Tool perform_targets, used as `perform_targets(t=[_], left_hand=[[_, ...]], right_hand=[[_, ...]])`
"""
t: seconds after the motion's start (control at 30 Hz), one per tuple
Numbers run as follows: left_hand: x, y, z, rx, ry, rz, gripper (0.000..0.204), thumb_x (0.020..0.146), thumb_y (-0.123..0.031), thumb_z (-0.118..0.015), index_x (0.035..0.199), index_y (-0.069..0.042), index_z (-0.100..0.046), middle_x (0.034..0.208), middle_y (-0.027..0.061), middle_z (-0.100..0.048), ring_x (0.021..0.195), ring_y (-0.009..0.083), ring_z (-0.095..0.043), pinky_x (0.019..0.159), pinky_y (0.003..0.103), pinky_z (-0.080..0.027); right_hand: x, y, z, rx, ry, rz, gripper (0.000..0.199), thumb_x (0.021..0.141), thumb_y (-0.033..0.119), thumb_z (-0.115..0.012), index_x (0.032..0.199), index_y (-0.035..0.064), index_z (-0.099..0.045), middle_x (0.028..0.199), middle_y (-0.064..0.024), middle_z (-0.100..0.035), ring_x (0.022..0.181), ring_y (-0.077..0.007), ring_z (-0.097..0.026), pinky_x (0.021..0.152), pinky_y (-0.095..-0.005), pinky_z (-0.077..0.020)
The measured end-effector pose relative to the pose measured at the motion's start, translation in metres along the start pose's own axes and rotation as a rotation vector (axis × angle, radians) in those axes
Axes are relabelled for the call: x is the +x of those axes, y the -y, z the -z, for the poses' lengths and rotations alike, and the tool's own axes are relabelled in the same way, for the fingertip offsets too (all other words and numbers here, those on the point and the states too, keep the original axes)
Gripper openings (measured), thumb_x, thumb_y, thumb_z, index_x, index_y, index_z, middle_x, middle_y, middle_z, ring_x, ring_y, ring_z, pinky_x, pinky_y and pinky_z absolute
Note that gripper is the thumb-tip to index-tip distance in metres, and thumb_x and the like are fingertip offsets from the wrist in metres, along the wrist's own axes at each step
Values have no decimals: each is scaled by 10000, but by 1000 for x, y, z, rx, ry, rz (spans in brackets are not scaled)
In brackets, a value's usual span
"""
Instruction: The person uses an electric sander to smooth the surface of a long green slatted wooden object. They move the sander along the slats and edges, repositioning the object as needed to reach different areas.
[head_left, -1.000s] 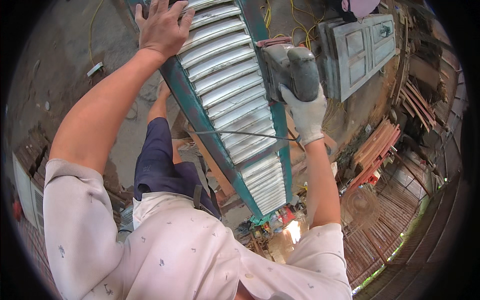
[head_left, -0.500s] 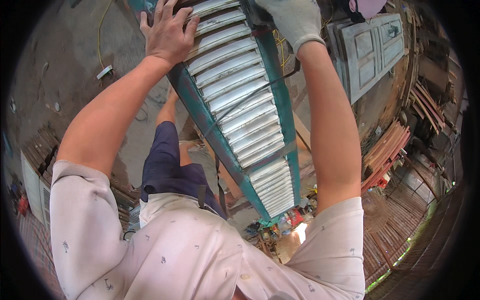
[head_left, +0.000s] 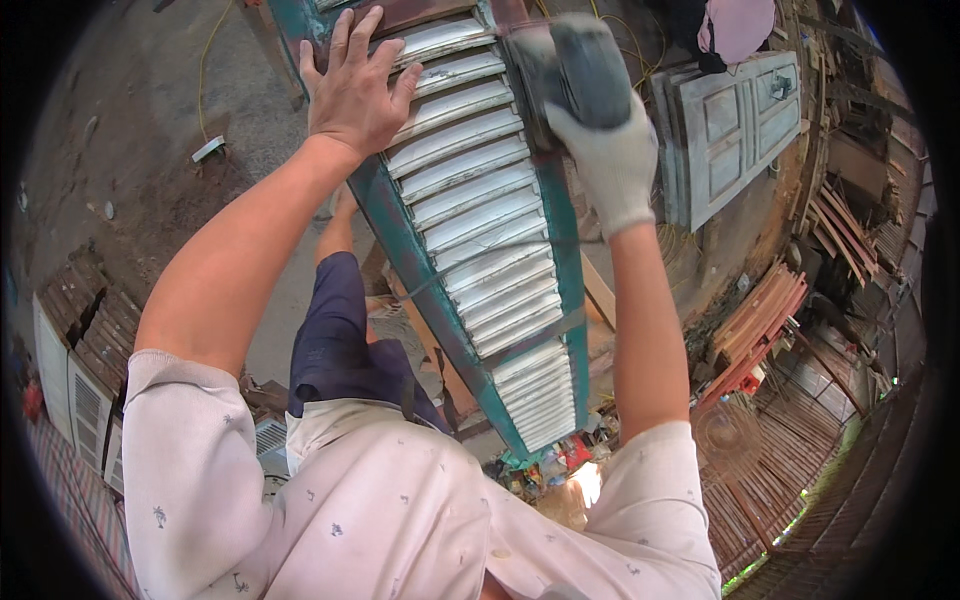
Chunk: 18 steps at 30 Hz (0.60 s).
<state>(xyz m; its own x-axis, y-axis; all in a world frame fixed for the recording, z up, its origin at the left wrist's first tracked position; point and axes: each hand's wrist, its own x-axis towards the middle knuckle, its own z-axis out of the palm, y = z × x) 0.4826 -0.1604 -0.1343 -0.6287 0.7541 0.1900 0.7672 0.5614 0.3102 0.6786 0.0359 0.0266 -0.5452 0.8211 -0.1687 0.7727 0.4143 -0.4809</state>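
A louvred wooden shutter point(head_left: 480, 245) with worn green frame and white slats stretches from the top of the view down toward my body. My bare left hand point(head_left: 360, 95) lies on its left edge and slats, fingers spread, holding nothing. In a pale work glove, my right hand point(head_left: 612, 160) grips a dark corded power sander point(head_left: 592, 75) against the shutter's right frame rail. Motion blurs the tool's front, and its underside is hidden. The thin black cord point(head_left: 500, 248) crosses the slats below both hands.
Grey panelled doors point(head_left: 735, 130) lean at the upper right, near stacked wooden strips point(head_left: 762, 315). A white socket block point(head_left: 208, 149) with a yellow cable lies on the floor at left. More louvred panels point(head_left: 75, 390) stand at lower left. Colourful clutter point(head_left: 560, 462) sits beyond the shutter's narrow-looking end.
My right hand has drawn the sander down along the right rail, nearer to me. My left hand stays on the left edge, appearing slightly lower and further right. The cord has shifted.
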Motion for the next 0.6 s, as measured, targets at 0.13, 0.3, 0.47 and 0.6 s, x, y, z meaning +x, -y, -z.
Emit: perform_targets(t=[0.13, 0.3, 0.47, 0.6], left_hand=[[0, 0, 0, 0, -1, 3, 460, 1125, -572, -553, 1422, -259, -710, 1776, 10, -377, 1696, 294, -245, 1309, 771, -133], [0, 6, -5, 16, -27, -25, 453, 1130, -573, -550, 1434, -275, -707, 1780, -10, -380, 1695, 284, -253, 1314, 762, -142], [-1, 21, -22, -46, -133, -96, 458, 1132, -562, -538, 1461, -281, -691, 1780, -31, -374, 1700, 267, -243, 1307, 785, -101], [3, -18, 17, -108, -44, 31, 333, 1028, -348, -682, 1256, -116, -753, 1677, 166, -492, 1634, 412, -352, 1275, 752, -223]], right_hand=[[64, 36, -10, 54, 75, 18, 748, 763, 466, -936, 1328, 22, -730, 1254, -199, -802, 1196, -384, -765, 1051, -478, -586], [73, 52, -8, 99, -9, 31, 614, 750, 355, -987, 1204, 11, -759, 1140, -215, -823, 1087, -371, -798, 945, -449, -615], [-4, -28, 8, -43, -2, 107, 661, 791, 385, -974, 1258, -30, -756, 1186, -190, -828, 1119, -300, -801, 981, -407, -605], [-94, -95, 33, 33, 35, -48, 771, 780, 396, -970, 1383, -1, -699, 1278, -199, -800, 1197, -344, -779, 1039, -449, -594]])
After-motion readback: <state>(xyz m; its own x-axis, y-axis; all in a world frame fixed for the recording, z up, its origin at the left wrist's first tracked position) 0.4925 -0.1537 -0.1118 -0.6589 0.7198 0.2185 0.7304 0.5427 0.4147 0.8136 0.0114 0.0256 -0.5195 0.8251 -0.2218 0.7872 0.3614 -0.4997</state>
